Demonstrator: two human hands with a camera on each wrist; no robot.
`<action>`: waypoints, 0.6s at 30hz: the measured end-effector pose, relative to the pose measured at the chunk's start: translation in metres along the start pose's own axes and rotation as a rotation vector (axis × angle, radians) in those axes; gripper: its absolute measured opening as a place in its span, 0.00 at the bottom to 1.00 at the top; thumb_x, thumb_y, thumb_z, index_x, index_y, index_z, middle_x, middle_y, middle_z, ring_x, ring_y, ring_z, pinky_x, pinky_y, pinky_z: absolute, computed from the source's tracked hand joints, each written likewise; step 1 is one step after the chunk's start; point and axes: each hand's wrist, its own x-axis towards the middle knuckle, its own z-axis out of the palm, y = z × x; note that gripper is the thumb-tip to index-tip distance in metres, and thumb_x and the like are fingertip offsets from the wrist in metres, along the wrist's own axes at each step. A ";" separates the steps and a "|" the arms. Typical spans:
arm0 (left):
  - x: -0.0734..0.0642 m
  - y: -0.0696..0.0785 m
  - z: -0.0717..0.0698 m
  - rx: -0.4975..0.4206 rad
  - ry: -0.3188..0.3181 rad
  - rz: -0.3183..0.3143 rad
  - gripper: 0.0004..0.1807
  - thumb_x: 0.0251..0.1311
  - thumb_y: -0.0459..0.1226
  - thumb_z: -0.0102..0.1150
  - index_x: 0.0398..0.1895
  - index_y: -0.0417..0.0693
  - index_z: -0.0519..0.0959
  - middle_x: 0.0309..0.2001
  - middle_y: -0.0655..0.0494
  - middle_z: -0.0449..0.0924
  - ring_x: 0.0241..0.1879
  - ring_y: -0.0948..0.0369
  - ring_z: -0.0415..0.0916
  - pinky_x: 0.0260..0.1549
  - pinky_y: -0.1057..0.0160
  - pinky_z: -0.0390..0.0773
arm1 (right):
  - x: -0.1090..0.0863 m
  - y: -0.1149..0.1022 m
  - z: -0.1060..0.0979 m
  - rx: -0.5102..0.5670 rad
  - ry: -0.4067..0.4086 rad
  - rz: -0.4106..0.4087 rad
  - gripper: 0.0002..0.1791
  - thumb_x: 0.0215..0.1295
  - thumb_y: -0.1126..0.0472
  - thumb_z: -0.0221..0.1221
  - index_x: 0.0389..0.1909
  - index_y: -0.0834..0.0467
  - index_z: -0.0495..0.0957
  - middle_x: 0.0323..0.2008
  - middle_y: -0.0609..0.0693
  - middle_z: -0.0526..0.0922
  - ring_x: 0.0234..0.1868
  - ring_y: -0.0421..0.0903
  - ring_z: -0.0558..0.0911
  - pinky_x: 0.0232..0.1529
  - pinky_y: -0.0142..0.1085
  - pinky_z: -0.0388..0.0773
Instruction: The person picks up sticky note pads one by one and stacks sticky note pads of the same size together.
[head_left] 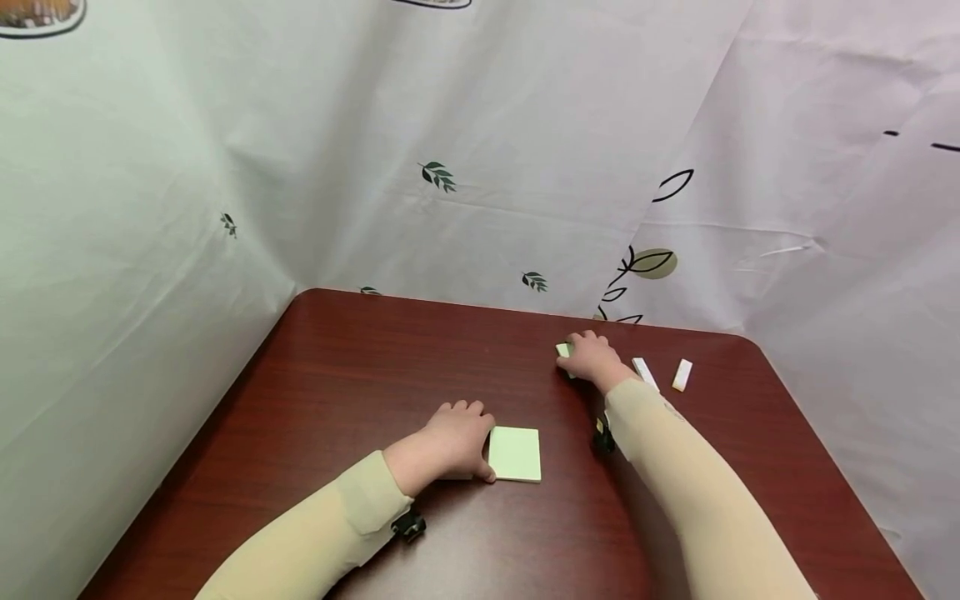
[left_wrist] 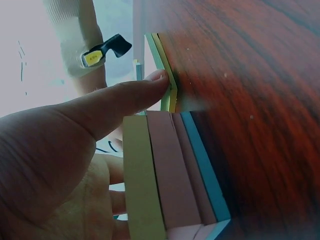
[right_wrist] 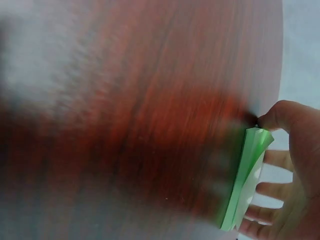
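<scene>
A square pale green sticky note pad [head_left: 517,455] lies flat on the dark red table. My left hand [head_left: 457,439] grips its left end, the thumb on the near edge and the fingers toward the far one. In the left wrist view the thumb touches a pad with green and yellow edges [left_wrist: 158,55]. Below that thumb, a stack of yellow, pink and blue sticky note pads [left_wrist: 172,172] stands in front of the fingers. Farther back, my right hand [head_left: 591,358] holds a narrow green sticky note pad [right_wrist: 245,180] between thumb and fingers; some of its sheets bend away.
Two small white strips, one [head_left: 645,374] beside the right wrist and another [head_left: 682,375] farther right, lie on the table [head_left: 375,358]. A pale patterned cloth [head_left: 480,217] hangs behind the table's back edge and along its sides.
</scene>
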 end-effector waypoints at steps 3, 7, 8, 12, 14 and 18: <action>0.000 0.000 0.000 0.001 -0.003 0.001 0.35 0.41 0.64 0.74 0.48 0.54 0.79 0.43 0.56 0.73 0.45 0.54 0.71 0.49 0.51 0.70 | -0.006 -0.002 0.003 -0.008 0.001 0.005 0.37 0.67 0.47 0.53 0.71 0.63 0.63 0.68 0.67 0.61 0.64 0.66 0.62 0.58 0.60 0.67; 0.000 0.000 0.000 0.001 -0.002 0.004 0.35 0.41 0.64 0.74 0.48 0.53 0.79 0.43 0.56 0.73 0.44 0.54 0.71 0.48 0.51 0.70 | -0.016 -0.005 0.008 -0.012 0.011 0.008 0.37 0.67 0.47 0.54 0.70 0.65 0.63 0.68 0.68 0.61 0.64 0.67 0.63 0.57 0.60 0.67; 0.000 0.000 0.000 -0.001 -0.002 0.004 0.35 0.41 0.63 0.74 0.49 0.53 0.79 0.43 0.56 0.73 0.44 0.54 0.71 0.48 0.51 0.70 | -0.018 -0.006 0.009 -0.018 0.013 0.010 0.37 0.67 0.47 0.54 0.70 0.65 0.63 0.68 0.68 0.61 0.64 0.67 0.64 0.57 0.60 0.68; -0.001 0.000 -0.001 -0.007 -0.001 0.002 0.36 0.41 0.63 0.74 0.49 0.53 0.79 0.43 0.56 0.73 0.45 0.54 0.71 0.49 0.51 0.71 | -0.030 -0.009 0.016 -0.041 0.023 0.011 0.37 0.67 0.47 0.55 0.70 0.66 0.63 0.69 0.68 0.61 0.63 0.68 0.65 0.56 0.59 0.69; -0.001 0.000 -0.001 -0.009 0.002 0.002 0.36 0.41 0.63 0.74 0.49 0.53 0.79 0.43 0.56 0.73 0.44 0.54 0.71 0.49 0.51 0.71 | -0.038 -0.010 0.018 -0.052 0.029 0.015 0.37 0.67 0.47 0.56 0.69 0.66 0.64 0.68 0.68 0.61 0.63 0.68 0.65 0.55 0.59 0.70; -0.001 -0.001 0.000 -0.009 0.008 0.004 0.36 0.40 0.63 0.74 0.49 0.53 0.79 0.43 0.55 0.73 0.44 0.54 0.71 0.48 0.51 0.71 | -0.055 -0.012 0.022 -0.066 0.039 0.012 0.37 0.66 0.47 0.58 0.67 0.67 0.66 0.66 0.68 0.65 0.61 0.67 0.68 0.53 0.57 0.72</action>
